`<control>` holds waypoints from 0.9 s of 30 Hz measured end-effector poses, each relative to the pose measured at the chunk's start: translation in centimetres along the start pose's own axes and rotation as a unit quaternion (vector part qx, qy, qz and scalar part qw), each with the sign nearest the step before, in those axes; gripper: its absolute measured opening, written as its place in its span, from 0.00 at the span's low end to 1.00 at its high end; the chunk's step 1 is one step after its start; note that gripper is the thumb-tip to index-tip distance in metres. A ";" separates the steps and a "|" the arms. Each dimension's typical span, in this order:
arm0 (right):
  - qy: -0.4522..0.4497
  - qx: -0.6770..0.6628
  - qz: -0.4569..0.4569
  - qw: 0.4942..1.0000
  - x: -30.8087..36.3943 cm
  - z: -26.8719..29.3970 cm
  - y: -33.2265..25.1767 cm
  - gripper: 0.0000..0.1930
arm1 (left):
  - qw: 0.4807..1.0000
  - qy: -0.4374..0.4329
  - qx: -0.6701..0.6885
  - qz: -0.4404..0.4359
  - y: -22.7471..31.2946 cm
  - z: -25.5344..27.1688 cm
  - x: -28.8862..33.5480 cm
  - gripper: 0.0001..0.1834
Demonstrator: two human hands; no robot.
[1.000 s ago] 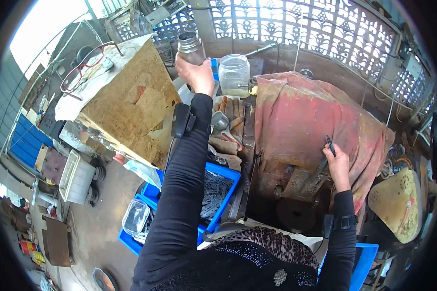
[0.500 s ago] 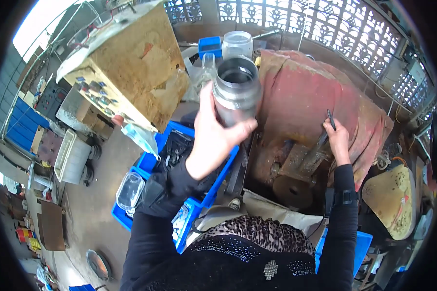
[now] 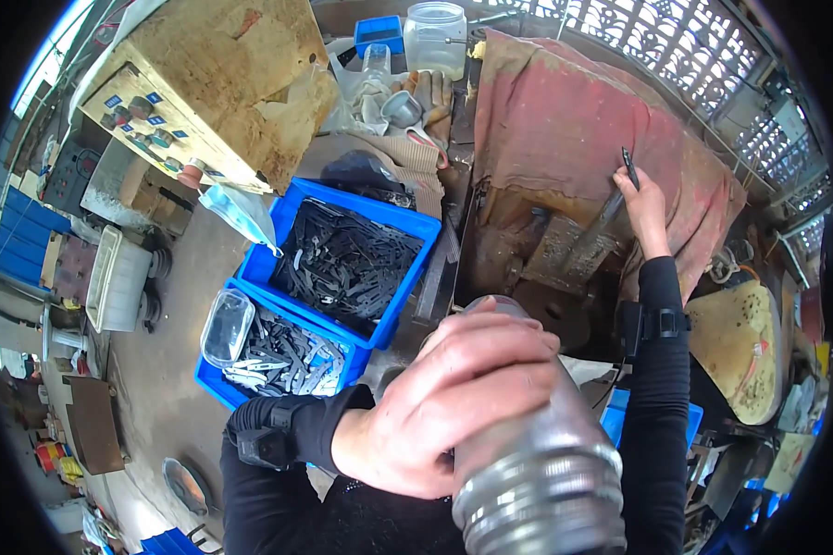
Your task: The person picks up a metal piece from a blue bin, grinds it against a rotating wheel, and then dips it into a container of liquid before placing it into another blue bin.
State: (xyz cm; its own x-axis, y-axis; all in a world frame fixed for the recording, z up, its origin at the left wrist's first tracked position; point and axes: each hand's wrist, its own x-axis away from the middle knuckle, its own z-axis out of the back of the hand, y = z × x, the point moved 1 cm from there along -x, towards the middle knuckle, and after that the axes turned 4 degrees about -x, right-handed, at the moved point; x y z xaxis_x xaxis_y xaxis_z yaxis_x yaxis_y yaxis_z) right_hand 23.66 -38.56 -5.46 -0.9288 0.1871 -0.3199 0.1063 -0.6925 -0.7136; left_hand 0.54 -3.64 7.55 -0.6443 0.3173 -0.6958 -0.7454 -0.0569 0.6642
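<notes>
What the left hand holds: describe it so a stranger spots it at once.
Start at the big red cloth, then drop to the picture's lower edge, where the left hand grips a metal flask. Unlike the blue bins up and to its left, it is round and silvery, with a ridged neck.

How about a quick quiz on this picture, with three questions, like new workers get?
1. Which hand holds the silver bottle?
2. True or false: at the back, the clear jar stands to the left of the small blue box.
3. Fill in the colour: the dark strips lie in a big ___ bin.

Key:
1. The left hand.
2. False: the clear jar stands to the right of the small blue box.
3. Blue.
</notes>
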 end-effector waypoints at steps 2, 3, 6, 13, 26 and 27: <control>0.002 -0.001 0.001 1.000 -0.2 -0.3 0.3 0.11 | 1.000 0.014 -0.013 -0.003 1.0 -0.2 -0.2 0.20; 0.003 -0.002 0.001 1.000 -0.3 -0.5 0.5 0.11 | 1.000 0.008 -0.005 0.003 1.3 -0.2 -0.2 0.19; 0.006 -0.008 0.003 1.000 -0.4 -0.5 0.7 0.12 | 1.000 -0.002 0.008 0.015 2.2 0.0 -0.4 0.16; 0.003 -0.008 0.006 1.000 -0.2 -0.2 0.0 0.11 | 0.998 -0.009 -0.059 0.002 3.5 0.2 -1.0 0.15; -0.004 -0.016 0.038 0.999 0.0 -0.1 -0.9 0.11 | 0.984 0.076 -0.156 -0.047 4.3 -0.1 -2.7 0.14; -0.004 -0.013 0.036 0.999 0.1 0.1 -0.8 0.11 | 0.981 0.093 -0.161 -0.059 4.2 -0.3 -2.7 0.14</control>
State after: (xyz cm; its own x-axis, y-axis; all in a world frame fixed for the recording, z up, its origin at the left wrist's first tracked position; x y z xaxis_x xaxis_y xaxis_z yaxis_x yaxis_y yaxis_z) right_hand 23.49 -38.04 -4.86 -0.9208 0.1317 -0.3671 0.1824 -0.6863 -0.7040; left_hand -0.89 -5.01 12.18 -0.5473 0.1638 -0.8207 -0.8133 -0.3356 0.4754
